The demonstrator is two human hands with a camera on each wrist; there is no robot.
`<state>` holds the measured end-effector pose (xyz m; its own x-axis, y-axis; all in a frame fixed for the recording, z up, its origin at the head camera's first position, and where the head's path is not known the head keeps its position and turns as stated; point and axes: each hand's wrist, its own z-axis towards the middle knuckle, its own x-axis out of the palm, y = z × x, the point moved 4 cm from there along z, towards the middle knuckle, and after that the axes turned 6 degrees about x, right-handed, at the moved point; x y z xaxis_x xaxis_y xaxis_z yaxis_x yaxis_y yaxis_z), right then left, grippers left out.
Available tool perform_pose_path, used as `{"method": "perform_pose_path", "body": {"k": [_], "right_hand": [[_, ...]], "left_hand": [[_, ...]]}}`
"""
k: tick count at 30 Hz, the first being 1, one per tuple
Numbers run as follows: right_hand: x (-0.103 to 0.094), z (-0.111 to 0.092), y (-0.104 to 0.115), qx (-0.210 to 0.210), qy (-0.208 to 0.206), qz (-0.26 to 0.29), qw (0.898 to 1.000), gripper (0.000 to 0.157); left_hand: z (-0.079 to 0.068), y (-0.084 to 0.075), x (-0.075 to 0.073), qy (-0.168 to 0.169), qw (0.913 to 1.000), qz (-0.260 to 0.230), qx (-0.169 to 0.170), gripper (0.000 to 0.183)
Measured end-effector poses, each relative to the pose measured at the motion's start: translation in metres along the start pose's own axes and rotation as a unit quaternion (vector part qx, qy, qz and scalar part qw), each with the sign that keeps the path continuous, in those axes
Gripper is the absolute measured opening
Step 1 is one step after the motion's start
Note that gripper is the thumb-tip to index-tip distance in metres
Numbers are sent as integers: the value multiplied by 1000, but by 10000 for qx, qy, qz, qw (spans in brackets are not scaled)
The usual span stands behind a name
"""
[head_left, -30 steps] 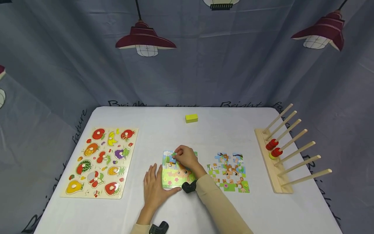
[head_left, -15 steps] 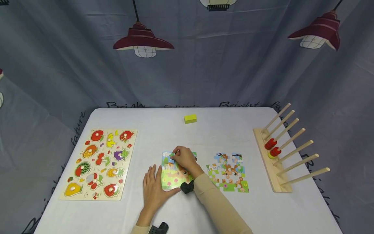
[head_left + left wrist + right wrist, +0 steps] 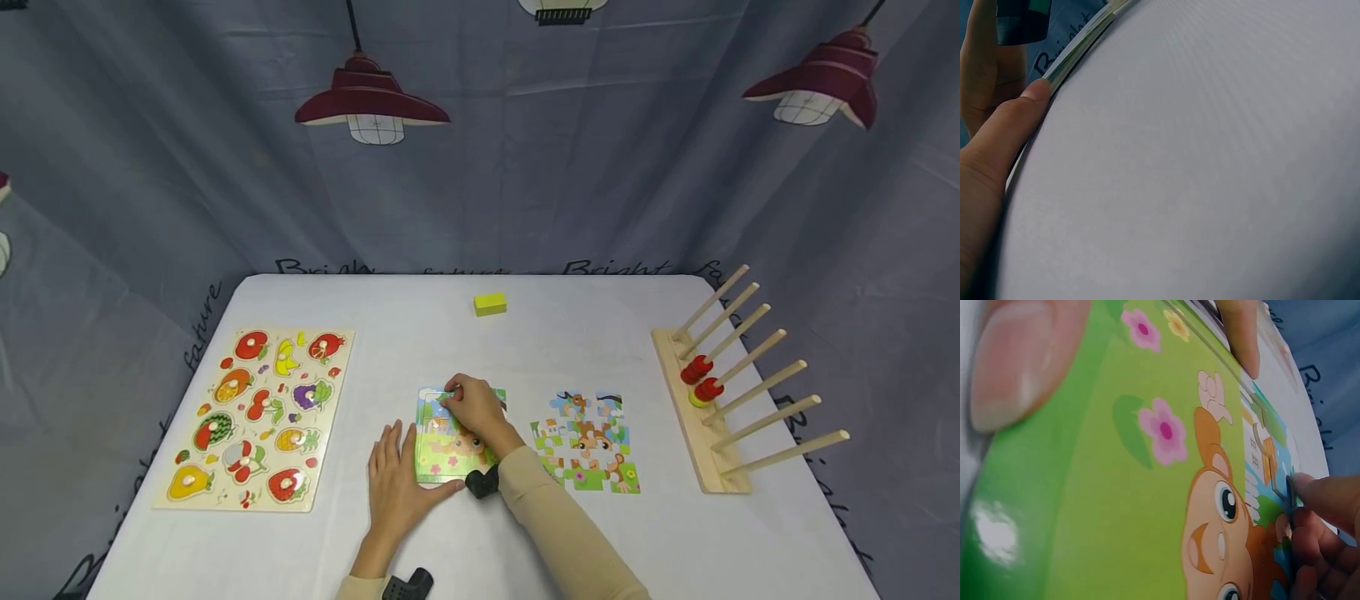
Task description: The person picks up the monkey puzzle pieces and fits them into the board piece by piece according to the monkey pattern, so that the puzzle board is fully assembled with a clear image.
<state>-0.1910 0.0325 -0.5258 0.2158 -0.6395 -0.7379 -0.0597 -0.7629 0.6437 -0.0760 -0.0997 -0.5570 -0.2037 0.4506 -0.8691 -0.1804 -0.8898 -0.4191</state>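
A puzzle board (image 3: pixel 450 467) with a monkey picture lies flat at the middle front of the table. My left hand (image 3: pixel 393 483) lies along its left side, fingers straight, with the thumb (image 3: pixel 1036 90) at the front edge. Over the board's upper left part, my right hand (image 3: pixel 480 408) pinches a small puzzle piece (image 3: pixel 1290 490) between thumb and fingertips, low over the picture. Most of that piece is hidden by the fingers. Next to it, joint lines of other pieces (image 3: pixel 1263 440) show in the board.
Partly joined puzzle pieces (image 3: pixel 592 450) lie right of the board. A fruit peg board (image 3: pixel 258 417) is at the left. On the right stands a wooden peg rack (image 3: pixel 701 433) with tall pegs and several red and yellow beads. A yellow block (image 3: pixel 490 304) sits at the back.
The dark blue-green patch by the right fingertips now looks lighter, with a piece outline showing in the board there. Both hands stay in nearly the same place.
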Motion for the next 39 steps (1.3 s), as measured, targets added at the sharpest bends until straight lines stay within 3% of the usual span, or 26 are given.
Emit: {"method": "perform_pose_path", "body": {"k": [6,11,18,23,31,39], "right_hand": [[-1,-5,-3,-249,-85,356,9990,17],[-3,-20,-9,-806,-286,441,9954,22],[0,-45,-14,-1931,-468,-485,9789,30],[9,-59,-14,-2378,-240,-1095,9648,42],[19,-67,-14,-2425,-99,-1677,9555,51],[22,-65,-15,-2240,135,-1714,9593,54]], "left_hand": [[1,-1,0,-41,10000,-20,37,118],[0,-2,2,8,10000,-8,21,118],[0,-1,2,33,9999,92,31,117],[0,-2,0,42,9999,109,33,117],[0,0,1,-79,9999,85,68,115],[1,-1,-1,-128,9998,75,90,114]]}}
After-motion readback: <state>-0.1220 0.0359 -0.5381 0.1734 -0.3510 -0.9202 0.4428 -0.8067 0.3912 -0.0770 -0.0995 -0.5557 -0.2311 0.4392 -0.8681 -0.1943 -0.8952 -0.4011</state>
